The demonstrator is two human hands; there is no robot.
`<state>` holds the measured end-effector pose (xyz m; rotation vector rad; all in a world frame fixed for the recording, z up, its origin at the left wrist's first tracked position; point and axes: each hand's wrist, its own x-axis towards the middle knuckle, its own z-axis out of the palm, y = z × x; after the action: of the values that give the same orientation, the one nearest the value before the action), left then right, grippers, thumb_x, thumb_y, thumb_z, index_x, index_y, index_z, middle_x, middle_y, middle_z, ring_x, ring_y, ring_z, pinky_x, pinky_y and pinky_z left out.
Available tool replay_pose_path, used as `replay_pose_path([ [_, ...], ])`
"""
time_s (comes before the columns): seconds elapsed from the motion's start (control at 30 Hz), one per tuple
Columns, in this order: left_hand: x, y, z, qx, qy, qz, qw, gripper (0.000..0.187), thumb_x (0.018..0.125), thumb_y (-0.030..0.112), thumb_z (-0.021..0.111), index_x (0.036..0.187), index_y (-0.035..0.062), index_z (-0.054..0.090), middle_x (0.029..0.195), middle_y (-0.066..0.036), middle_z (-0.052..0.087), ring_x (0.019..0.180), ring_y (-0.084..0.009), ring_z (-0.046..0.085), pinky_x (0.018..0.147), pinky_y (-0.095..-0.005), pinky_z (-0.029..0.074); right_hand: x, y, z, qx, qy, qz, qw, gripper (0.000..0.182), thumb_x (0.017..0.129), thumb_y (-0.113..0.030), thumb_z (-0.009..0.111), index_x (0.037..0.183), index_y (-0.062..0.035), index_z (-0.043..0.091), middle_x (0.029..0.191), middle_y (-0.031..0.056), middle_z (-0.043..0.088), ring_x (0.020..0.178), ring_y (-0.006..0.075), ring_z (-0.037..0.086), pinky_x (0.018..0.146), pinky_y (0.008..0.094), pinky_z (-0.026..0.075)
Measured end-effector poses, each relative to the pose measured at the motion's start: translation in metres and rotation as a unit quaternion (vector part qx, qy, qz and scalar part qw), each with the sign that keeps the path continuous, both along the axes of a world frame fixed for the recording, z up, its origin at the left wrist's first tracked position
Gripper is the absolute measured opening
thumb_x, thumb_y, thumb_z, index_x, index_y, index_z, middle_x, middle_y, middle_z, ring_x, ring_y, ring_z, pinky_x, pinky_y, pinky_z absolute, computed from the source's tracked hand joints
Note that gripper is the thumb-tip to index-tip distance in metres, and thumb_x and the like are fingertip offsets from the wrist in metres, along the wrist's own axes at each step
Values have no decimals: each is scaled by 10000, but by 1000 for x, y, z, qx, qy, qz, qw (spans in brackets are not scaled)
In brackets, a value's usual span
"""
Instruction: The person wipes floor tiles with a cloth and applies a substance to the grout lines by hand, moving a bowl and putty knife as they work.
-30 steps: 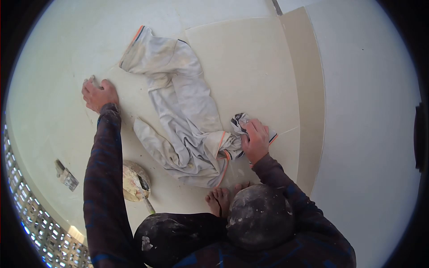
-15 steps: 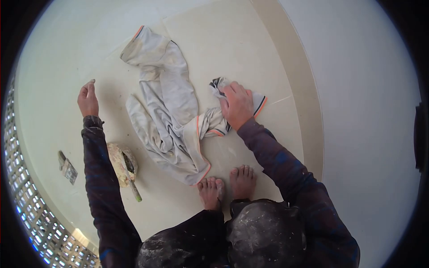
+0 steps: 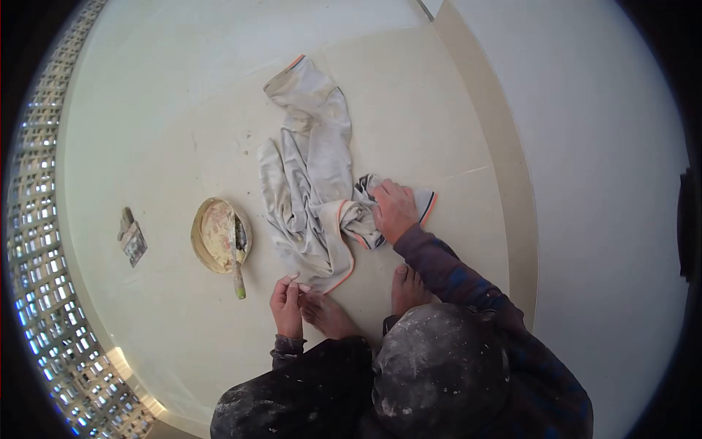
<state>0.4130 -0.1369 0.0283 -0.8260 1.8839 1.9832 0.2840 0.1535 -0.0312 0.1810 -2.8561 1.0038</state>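
A pale grey shirt [image 3: 327, 150] with orange and dark trim lies crumpled and stretched out on the floor. My right hand [image 3: 395, 211] is closed on a bunched part of it at the right, with a trimmed edge showing past the fingers. My left hand [image 3: 287, 304] is by the shirt's lower hem, just beside my left foot [image 3: 329, 316]. Its thumb and fingers are drawn together in a pinch; what is between them, if anything, is too small to make out.
Left of the shirt stands a round bowl [image 3: 196, 238] of cream-coloured paste, a green-tipped tool handle [image 3: 239, 284] leaning over its rim. Farther left lies a paint-stained scraper [image 3: 132, 240]. A perforated block wall [image 3: 44, 256] runs along the left; a white wall [image 3: 599, 219] rises at right.
My left hand has come from the far left, beyond the bowl, to the shirt's lower hem by my foot. My right hand stays on the bunched shirt. The view has shifted.
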Motion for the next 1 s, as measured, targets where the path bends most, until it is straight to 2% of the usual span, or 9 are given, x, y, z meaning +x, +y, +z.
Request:
replay_pose_path([
  [0.1, 19, -25, -11, 51, -109, 227, 966, 345, 1053, 237, 539, 1350, 63, 528, 1082, -79, 644, 1034, -230, 662, 842, -320, 550, 27, 30, 8, 31, -61, 38, 997, 251, 799, -127, 699, 1045, -129, 654, 1029, 55, 602, 1014, 255, 609, 868, 423, 419],
  [0.13, 16, -34, -14, 51, -110, 230, 966, 345, 1053, 237, 539, 1350, 63, 528, 1082, -79, 644, 1034, -230, 662, 842, -320, 550, 9, 29, 13, 30, -61, 42, 997, 251, 799, -127, 699, 1045, -129, 654, 1029, 55, 602, 1014, 255, 609, 868, 423, 419],
  [0.2, 7, -52, -28, 6, -68, 331, 941, 420, 1049, 299, 542, 1400, 86, 454, 1169, -107, 631, 1075, -260, 651, 860, -325, 544, -42, 20, 7, 32, -18, -72, 997, 226, 812, -130, 687, 1036, -127, 651, 1005, 61, 605, 1008, 258, 609, 867, 425, 419],
  [0.3, -14, -71, -45, -16, 26, 333, 942, 441, 1052, 308, 536, 1414, 87, 415, 1221, -118, 625, 1098, -256, 639, 867, -329, 544, -58, -13, 9, 9, 33, -31, 999, 212, 814, -128, 681, 1023, -119, 645, 987, 71, 603, 1005, 262, 607, 867, 426, 421],
  [0.4, -32, -74, -45, 13, 34, 373, 927, 467, 1062, 337, 514, 1426, 71, 390, 1289, -122, 597, 1165, -252, 603, 856, -329, 551, 14, -11, 13, 7, -6, 57, 998, 250, 797, -119, 687, 1046, -125, 670, 966, 44, 583, 997, 224, 606, 855, 397, 416],
  [0.5, -31, -90, -69, 38, 45, 385, 921, 512, 1066, 423, 490, 1437, 85, 387, 1305, -119, 590, 1194, -250, 584, 870, -326, 544, -1, 2, 12, 25, -4, 70, 997, 260, 800, -126, 693, 1060, -129, 681, 966, 40, 579, 988, 220, 604, 837, 394, 410],
  [0.73, -68, -79, -50, -19, 33, 362, 932, 501, 1057, 439, 513, 1452, 156, 391, 1305, -106, 586, 1211, -261, 599, 886, -335, 533, -226, -12, -1, 79, 46, -20, 996, 190, 891, -197, 684, 1077, -164, 690, 1070, 44, 626, 1062, 237, 606, 916, 430, 434],
  [0.9, -78, -81, -42, -48, 42, 336, 940, 419, 1063, 219, 479, 1446, 68, 403, 1314, -135, 568, 1194, -299, 612, 999, -398, 555, -358, -21, 3, 95, 80, -49, 991, 231, 910, -198, 669, 1138, -161, 670, 1105, 60, 640, 1105, 272, 597, 954, 454, 430],
  [1.0, -81, -76, -34, -25, 78, 379, 922, 398, 1056, 144, 437, 1423, -7, 412, 1318, -152, 564, 1199, -321, 606, 1054, -421, 545, -348, -19, -10, 81, 101, -17, 991, 228, 920, -204, 656, 1141, -152, 664, 1115, 65, 648, 1118, 274, 595, 966, 452, 428],
])
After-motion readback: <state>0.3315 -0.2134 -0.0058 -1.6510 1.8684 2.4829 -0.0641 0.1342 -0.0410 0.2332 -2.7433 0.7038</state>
